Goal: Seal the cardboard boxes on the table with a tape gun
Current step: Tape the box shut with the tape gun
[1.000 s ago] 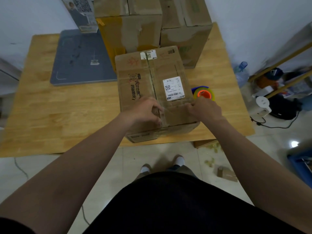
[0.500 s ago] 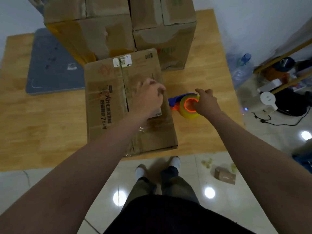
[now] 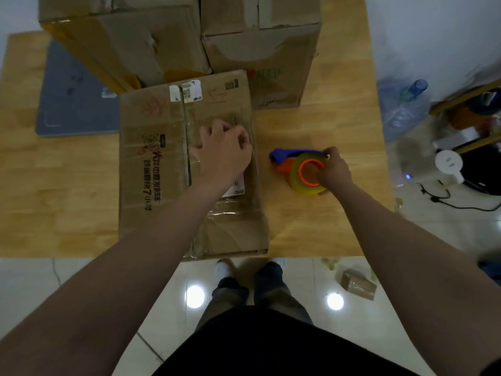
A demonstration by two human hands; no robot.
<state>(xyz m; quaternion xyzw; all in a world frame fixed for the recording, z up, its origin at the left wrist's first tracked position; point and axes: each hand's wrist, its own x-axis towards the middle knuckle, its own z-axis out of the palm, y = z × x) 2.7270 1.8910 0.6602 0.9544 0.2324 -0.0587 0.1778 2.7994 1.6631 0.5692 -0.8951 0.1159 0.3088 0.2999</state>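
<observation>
A brown cardboard box [image 3: 151, 164] with printed black characters lies flat at the front edge of the wooden table [image 3: 54, 202], flaps closed along a centre seam. My left hand [image 3: 223, 149] rests on the box's right flap, fingers curled, partly covering a white label. Right of the box lies a tape gun [image 3: 296, 166] with a blue handle, orange hub and yellowish tape roll. My right hand [image 3: 334, 170] grips the roll's right side.
Two larger cardboard boxes [image 3: 130, 42] [image 3: 260, 47] stand behind the flat one. A grey board [image 3: 73, 104] lies at the left. Off the table's right are a water bottle [image 3: 404, 107], a white device [image 3: 448, 164] with a cable, and a small package [image 3: 357, 283] on the tiled floor.
My right hand left the box's near edge, reached right and took hold of the tape gun. My left hand slid farther up the box top.
</observation>
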